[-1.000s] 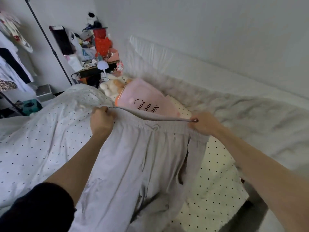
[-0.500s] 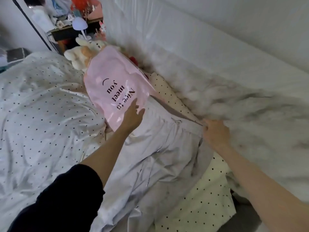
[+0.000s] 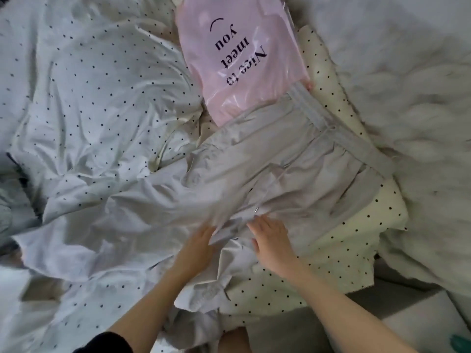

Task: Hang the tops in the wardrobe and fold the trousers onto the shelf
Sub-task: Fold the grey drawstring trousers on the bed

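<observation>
So we've got the trousers (image 3: 293, 174) spread out on the bed, waistband (image 3: 339, 126) up toward the far side where it overlaps the bottom edge of that pink bag (image 3: 242, 59) with the "Nice to meet you" print. The legs run back down toward us and they're pretty rumpled, bunching over the spotted duvet (image 3: 89, 110) on one side and a cream spotted sheet (image 3: 339, 253) on the other.

Both hands are down on the fabric around the crotch and upper leg area. Our right hand (image 3: 274, 242) lies flat on the cloth with fingers spread and pretty much straight, not gripping anything, looks like a smoothing press. Our left hand (image 3: 197, 247) is just beside it with its fingertips tucked under a fold, and there's motion blur there, so we honestly can't tell if it's pinching the cloth or just sliding along it.

Our guess is the trousers are laid flat like this because you need the wrinkles out before a fold will sit neatly, and the bed is the only big flat-ish surface around. So we're still at the flattening stage; no fold made yet, and no shelf in view. The bag under the waistband might get in the way of a tidy fold.
</observation>
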Action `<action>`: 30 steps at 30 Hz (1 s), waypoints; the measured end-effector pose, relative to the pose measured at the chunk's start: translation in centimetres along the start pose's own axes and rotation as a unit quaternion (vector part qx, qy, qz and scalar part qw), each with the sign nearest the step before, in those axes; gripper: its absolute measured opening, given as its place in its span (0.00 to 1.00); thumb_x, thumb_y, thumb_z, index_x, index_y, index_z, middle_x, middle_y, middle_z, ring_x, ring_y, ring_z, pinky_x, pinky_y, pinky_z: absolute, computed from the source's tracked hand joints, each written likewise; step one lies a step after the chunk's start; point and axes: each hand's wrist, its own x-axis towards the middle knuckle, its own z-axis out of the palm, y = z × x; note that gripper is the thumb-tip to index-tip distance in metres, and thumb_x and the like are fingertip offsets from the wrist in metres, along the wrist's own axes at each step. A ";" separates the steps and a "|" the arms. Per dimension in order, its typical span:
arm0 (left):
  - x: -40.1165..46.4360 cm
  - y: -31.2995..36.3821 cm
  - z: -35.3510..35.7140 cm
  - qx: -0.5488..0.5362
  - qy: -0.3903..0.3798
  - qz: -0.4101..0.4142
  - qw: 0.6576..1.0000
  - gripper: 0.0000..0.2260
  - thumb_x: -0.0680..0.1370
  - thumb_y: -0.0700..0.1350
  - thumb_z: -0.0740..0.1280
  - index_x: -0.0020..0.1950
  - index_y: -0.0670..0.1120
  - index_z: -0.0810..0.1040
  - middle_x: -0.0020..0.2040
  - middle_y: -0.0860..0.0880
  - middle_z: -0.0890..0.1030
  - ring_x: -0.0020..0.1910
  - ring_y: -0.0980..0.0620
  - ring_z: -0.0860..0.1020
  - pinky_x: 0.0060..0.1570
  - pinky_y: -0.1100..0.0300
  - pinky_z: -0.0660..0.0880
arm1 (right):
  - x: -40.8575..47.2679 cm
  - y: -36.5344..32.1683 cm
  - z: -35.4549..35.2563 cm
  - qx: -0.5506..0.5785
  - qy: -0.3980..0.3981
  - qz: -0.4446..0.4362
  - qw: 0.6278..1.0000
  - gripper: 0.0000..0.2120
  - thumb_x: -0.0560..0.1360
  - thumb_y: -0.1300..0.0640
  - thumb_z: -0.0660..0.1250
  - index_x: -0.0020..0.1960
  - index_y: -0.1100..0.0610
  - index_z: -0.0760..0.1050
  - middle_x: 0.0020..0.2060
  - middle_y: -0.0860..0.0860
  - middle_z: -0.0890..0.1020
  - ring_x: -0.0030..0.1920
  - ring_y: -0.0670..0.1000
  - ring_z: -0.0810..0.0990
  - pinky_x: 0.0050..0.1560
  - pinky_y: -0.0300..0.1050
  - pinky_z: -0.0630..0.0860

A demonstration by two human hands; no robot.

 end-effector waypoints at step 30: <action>-17.9 -21.8 -10.7 -0.080 0.213 -0.184 0.956 0.09 0.76 0.42 0.66 0.54 0.48 0.81 0.52 0.43 0.81 0.53 0.42 0.77 0.51 0.54 0.72 | -7.6 -16.7 7.2 -0.137 0.051 -0.156 0.977 0.20 0.65 0.65 0.72 0.56 0.56 0.80 0.53 0.52 0.82 0.56 0.53 0.80 0.64 0.64 0.66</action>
